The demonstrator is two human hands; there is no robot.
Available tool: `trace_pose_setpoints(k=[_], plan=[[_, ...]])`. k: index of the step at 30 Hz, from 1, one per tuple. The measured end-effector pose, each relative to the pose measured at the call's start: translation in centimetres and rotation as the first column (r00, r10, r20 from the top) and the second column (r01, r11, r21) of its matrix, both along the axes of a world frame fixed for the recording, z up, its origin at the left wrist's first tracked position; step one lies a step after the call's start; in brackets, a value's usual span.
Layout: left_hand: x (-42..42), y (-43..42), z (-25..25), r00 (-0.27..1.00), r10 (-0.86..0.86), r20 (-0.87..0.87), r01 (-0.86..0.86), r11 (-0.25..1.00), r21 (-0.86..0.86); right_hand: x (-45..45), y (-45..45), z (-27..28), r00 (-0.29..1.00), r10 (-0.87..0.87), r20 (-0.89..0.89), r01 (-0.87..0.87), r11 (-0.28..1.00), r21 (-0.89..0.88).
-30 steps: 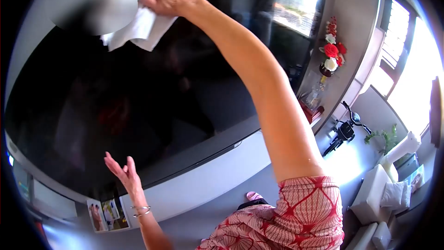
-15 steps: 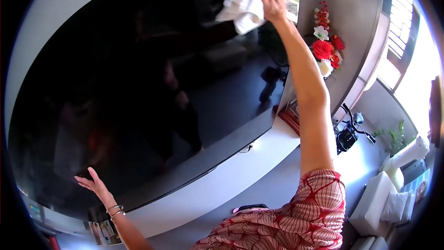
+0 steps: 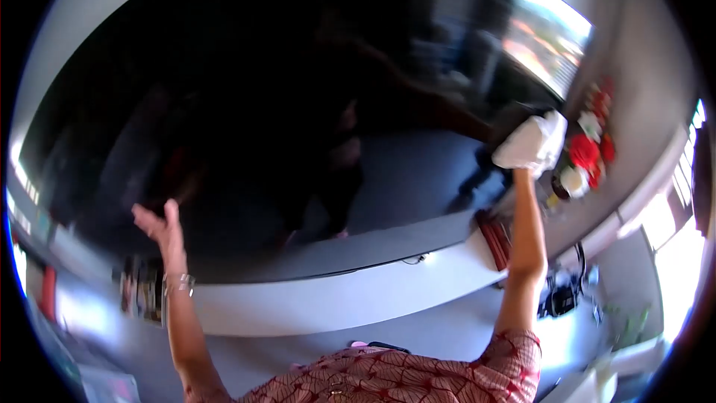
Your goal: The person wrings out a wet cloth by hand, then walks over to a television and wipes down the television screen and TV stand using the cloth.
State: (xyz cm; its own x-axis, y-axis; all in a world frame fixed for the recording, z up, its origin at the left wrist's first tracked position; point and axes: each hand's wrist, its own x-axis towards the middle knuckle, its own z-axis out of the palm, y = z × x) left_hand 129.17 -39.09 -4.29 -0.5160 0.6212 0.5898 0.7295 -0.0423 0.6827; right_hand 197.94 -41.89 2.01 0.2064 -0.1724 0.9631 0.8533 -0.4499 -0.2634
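A large, glossy black television screen (image 3: 261,104) fills most of the view, reflecting a standing figure and a bright window. Near its right edge, a bunched white cloth (image 3: 531,142) lies against the glass. My right hand (image 3: 524,172) grips the cloth from below, with its fingers mostly hidden behind the fabric. My left hand (image 3: 164,233) is raised in front of the screen's lower left, thumb and fingers spread and holding nothing. Whether it touches the glass I cannot tell. Bracelets (image 3: 179,282) circle the left wrist.
Red and white flowers (image 3: 584,151) stand just right of the cloth. Dark red books or boxes (image 3: 494,239) sit on the white ledge (image 3: 335,302) under the screen. Framed pictures (image 3: 142,291) are at lower left. A two-wheeler (image 3: 563,295) is at right.
My right hand has brought the cloth down along the screen's right side. The view has shifted and turned; my left hand stays spread near the lower left.
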Motion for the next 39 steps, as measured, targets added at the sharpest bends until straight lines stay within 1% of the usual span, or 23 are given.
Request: trace_pose_setpoints(k=[1, 2, 3, 4, 5, 6, 8, 10, 14, 17, 19, 20, 22, 23, 26, 27, 28, 30, 32, 35, 37, 38, 39], plan=[[0.7, -0.1, 0.4, 0.997, -0.011, 0.072, 0.011, 1.0, -0.001, 0.5, 0.6, 0.9, 0.946, -0.3, -0.127, 0.263, 0.934, -0.243], [2.2, -1.2, 2.0, 0.994, -0.024, 0.106, 0.028, 0.999, -0.033, -0.4, 1.4, 2.8, 0.795, -0.597, -0.11, 0.434, 0.686, -0.585], [1.6, -1.0, 1.4, 0.996, 0.002, 0.091, 0.006, 0.996, -0.086, -2.2, 1.1, 5.3, 0.723, -0.69, 0.036, 0.41, 0.386, -0.826], [1.2, -0.8, 1.0, 0.998, -0.007, 0.056, 0.01, 0.998, -0.067, -2.2, 1.5, 5.6, 0.836, -0.547, -0.045, 0.37, 0.623, -0.689], [0.9, -0.4, 0.3, 1.0, 0.01, -0.007, -0.01, 1.0, 0.02, -2.4, 2.9, 6.5, 0.916, -0.397, -0.052, 0.316, 0.796, -0.517], [0.5, 0.0, -0.3, 1.0, 0.01, -0.004, -0.009, 0.998, 0.059, -3.5, 3.7, 8.0, 0.972, -0.232, -0.024, 0.207, 0.905, -0.372], [0.5, 0.7, -0.9, 0.993, 0.054, 0.103, -0.058, 0.998, 0.036, -7.3, 5.1, 11.5, 0.996, 0.025, 0.084, -0.005, 0.973, -0.229], [0.9, -0.1, 0.2, 0.977, -0.007, 0.213, 0.01, 1.0, -0.016, -11.8, 6.2, 14.4, 0.962, 0.211, 0.173, -0.18, 0.968, -0.176], [1.2, 0.2, -0.1, 0.977, -0.042, 0.21, 0.052, 0.998, -0.043, -21.8, 7.5, 17.5, 0.811, 0.496, 0.31, -0.465, 0.868, -0.171], [1.1, -0.2, -0.3, 0.976, -0.093, 0.197, 0.106, 0.993, -0.057, -30.0, 7.7, 18.6, 0.638, 0.659, 0.399, -0.627, 0.745, -0.229], [0.8, -0.5, -0.9, 0.986, -0.13, 0.102, 0.127, 0.991, 0.036, -35.5, 7.8, 19.3, 0.511, 0.745, 0.429, -0.705, 0.649, -0.287], [0.5, -1.1, -1.2, 0.986, -0.127, 0.109, 0.125, 0.992, 0.022, -38.0, 7.9, 19.6, 0.449, 0.779, 0.438, -0.736, 0.601, -0.313], [-0.7, -3.0, -2.2, 0.94, -0.305, 0.153, 0.279, 0.945, 0.17, -43.6, 8.0, 20.2, 0.324, 0.838, 0.439, -0.781, 0.499, -0.376], [-0.9, -4.1, -3.1, 0.947, -0.289, 0.143, 0.265, 0.95, 0.167, -46.1, 8.1, 20.3, 0.267, 0.861, 0.433, -0.792, 0.452, -0.41], [-2.5, -6.7, -8.4, 0.935, -0.296, 0.195, 0.294, 0.955, 0.038, -55.1, 7.9, 19.7, 0.057, 0.938, 0.341, -0.811, 0.243, -0.532], [-2.7, -7.8, -10.3, 0.897, -0.306, 0.32, 0.323, 0.946, -0.001, -57.9, 7.6, 19.0, -0.012, 0.962, 0.273, -0.805, 0.153, -0.574], [-3.1, -9.1, -12.0, 0.843, -0.307, 0.443, 0.358, 0.933, -0.034, -60.6, 8.1, 19.2, -0.006, 0.95, 0.313, -0.788, 0.188, -0.587], [-4.1, -11.4, -15.3, 0.851, -0.258, 0.458, 0.344, 0.932, -0.115, -65.6, 8.3, 17.0, 0.023, 0.942, 0.336, -0.738, 0.243, -0.63], [-5.2, -13.2, -17.3, 0.804, -0.167, 0.571, 0.319, 0.931, -0.177, -70.4, 9.4, 14.8, 0.033, 0.949, 0.313, -0.675, 0.252, -0.693], [-7.6, -15.7, -19.5, 0.768, -0.102, 0.633, 0.257, 0.953, -0.158, -76.6, 10.6, 9.4, 0.065, 0.967, 0.246, -0.572, 0.239, -0.784], [-9.2, -17.7, -21.2, 0.648, -0.05, 0.76, 0.23, 0.964, -0.132, -80.2, 11.6, 4.2, 0.097, 0.972, 0.214, -0.469, 0.234, -0.851], [-10.1, -18.9, -21.9, 0.553, -0.017, 0.833, 0.222, 0.967, -0.127, -81.9, 11.9, 1.2, 0.113, 0.978, 0.178, -0.403, 0.209, -0.891], [-10.8, -20.1, -22.5, 0.447, 0.017, 0.894, 0.214, 0.969, -0.125, -83.6, 9.9, 0.2, 0.236, 0.97, -0.066, -0.243, -0.007, -0.97]])
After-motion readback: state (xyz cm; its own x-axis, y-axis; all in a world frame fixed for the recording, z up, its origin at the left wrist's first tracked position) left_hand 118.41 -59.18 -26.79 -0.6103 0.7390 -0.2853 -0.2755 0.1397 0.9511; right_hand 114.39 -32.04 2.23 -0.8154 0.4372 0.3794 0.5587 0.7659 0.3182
